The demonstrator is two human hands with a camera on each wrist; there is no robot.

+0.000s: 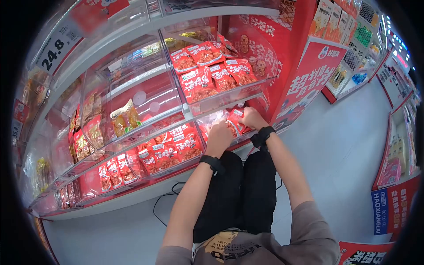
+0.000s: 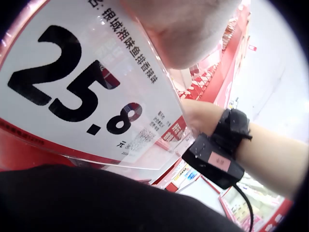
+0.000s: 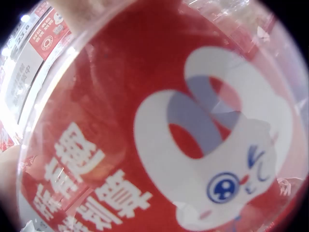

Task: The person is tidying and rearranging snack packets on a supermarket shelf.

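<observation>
Both hands reach into the lowest bin of red packets. The right hand curls its fingers round a packet. The left hand rests just left of it on the bin's rim; its fingers are hidden, so their state cannot be told.

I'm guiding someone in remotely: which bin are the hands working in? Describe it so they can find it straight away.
Start at the red and white snack shelf on the left of the aisle and follow its lower row of clear bins to the right-hand end, beside the red end panel. The bin there holds red packets, and unlike its neighbours it has both the left hand and the right hand reaching into it.
</observation>
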